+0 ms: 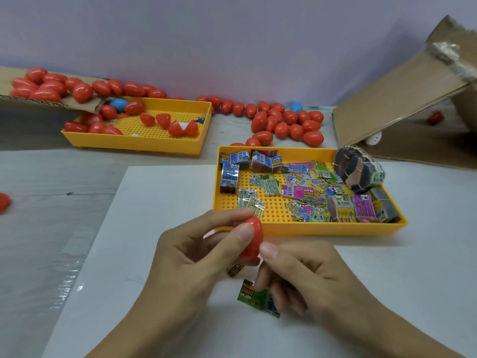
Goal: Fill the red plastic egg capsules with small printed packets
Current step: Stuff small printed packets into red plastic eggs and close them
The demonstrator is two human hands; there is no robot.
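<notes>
Red egg between my hands, lower centre of the head view.

My left hand point(191, 257) and right hand point(304, 277) pinch one closed, glossy red egg point(251, 241) over the white sheet point(154, 228), open at left; a green packet point(254, 297) lies below. Right of centre, the yellow tray point(309, 228) holds printed packets point(299, 189).

Two bare hands, left hand point(191, 257) and right hand point(304, 277), with short unpainted nails, forearms unsleeved
</notes>
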